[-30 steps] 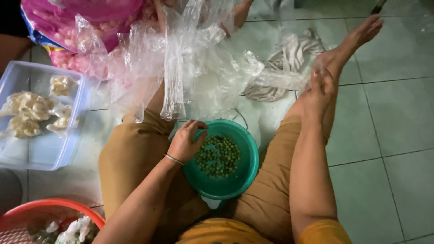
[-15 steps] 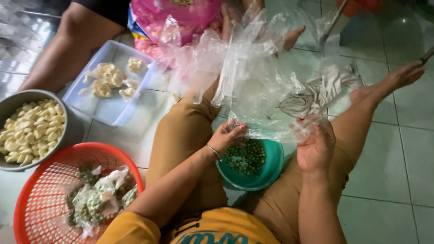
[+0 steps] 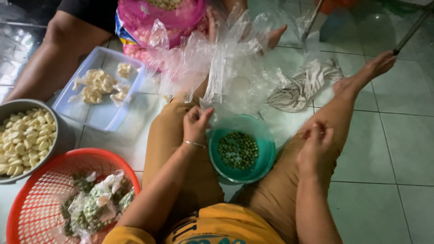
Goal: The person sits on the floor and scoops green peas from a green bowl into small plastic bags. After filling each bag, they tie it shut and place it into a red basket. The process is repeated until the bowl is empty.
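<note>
A teal bowl (image 3: 267,156) holding green peas (image 3: 238,150) sits on the floor between my bent legs. My left hand (image 3: 196,123) is just left of the bowl's rim, and its fingertips pinch the edge of a clear plastic bag from the heap of clear bags (image 3: 235,72) lying beyond my knee. My right hand (image 3: 316,141) rests over my right thigh, to the right of the bowl. Its fingers are curled together and nothing shows in them.
A red mesh basket (image 3: 40,180) with small filled bags of peas (image 3: 95,203) stands at the lower left. Behind it are a grey metal bowl (image 3: 63,135) of peeled garlic, a clear tub (image 3: 101,118), a pink sack (image 3: 167,18), another person's leg (image 3: 49,58) and a crumpled cloth (image 3: 307,83).
My left hand has gone from the bowl's rim up to the edge of a plastic bag. My right hand has come down from the bags to my thigh. The view has shifted left.
</note>
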